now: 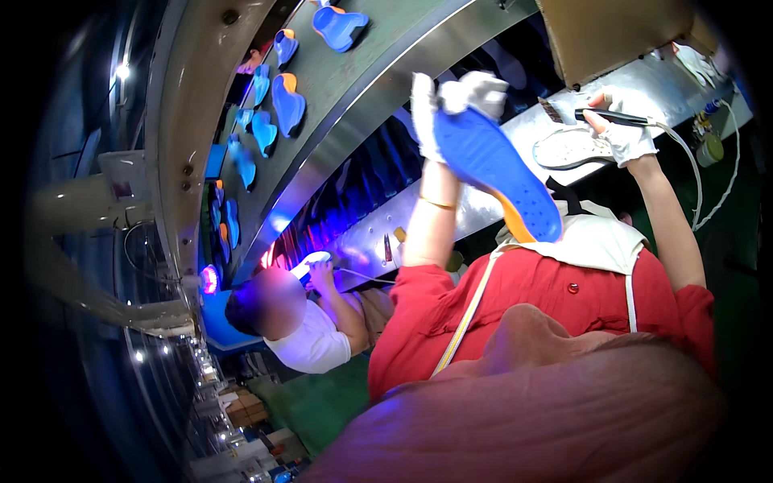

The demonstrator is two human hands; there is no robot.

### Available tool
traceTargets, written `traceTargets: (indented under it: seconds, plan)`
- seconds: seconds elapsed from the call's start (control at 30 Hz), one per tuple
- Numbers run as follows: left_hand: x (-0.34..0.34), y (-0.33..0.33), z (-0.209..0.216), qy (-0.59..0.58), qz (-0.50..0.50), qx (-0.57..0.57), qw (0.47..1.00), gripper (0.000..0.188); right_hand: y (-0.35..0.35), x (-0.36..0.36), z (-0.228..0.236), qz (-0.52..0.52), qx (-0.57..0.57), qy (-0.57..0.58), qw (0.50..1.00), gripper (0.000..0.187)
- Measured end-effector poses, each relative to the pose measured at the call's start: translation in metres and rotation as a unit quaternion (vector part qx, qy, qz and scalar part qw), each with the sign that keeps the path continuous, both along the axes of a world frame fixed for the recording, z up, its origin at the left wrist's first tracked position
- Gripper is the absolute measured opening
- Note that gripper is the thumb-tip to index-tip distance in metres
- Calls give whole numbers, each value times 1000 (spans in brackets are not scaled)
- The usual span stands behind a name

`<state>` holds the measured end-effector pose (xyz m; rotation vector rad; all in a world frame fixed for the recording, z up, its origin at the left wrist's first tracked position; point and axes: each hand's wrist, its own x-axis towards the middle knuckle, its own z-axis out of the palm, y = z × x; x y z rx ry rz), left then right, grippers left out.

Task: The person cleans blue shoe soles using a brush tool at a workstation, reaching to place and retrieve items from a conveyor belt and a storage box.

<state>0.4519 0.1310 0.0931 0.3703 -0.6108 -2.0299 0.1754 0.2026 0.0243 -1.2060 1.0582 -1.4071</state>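
A blue insole (499, 161) with an orange edge near its heel is raised over the bench, tilted, in front of my chest. White-gloved, my left hand (471, 95) grips it by its upper end; part of the fingers is hidden by the insole. In my right hand (628, 133), also gloved with some fingertips bare, is a slim black pen-shaped tool (600, 117) trailing a white cable. Below the right hand, a white insole-shaped piece with a dark rim (564, 149) lies on the metal bench (475, 213). The tool and the blue insole are apart.
Several blue and orange insoles (288, 105) lie on a green conveyor belt (322, 76) beyond the bench. A cardboard box (616, 36) stands at the far right. To my left, a co-worker in a white shirt (310, 338) handles a pale piece. Tweezers (387, 248) lie on the bench.
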Motion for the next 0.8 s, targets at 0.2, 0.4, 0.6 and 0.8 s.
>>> traceTargets:
  seconds: [0.2, 0.4, 0.6, 0.8]
  plan:
    - [-29, 45, -48, -41, 38, 105, 993, 88, 0, 19, 22, 16, -59, 7, 998, 15]
    - [-75, 47, -61, 41, 35, 43, 998, 74, -27, 29, 31, -1, -117, 15, 993, 16]
    - [-87, 49, -75, -42, 147, 56, 987, 69, -14, 43, 29, -23, -227, 165, 960, 16]
    - [-64, 43, -73, -72, 146, 116, 980, 74, -3, 49, 21, 6, -182, 61, 981, 17]
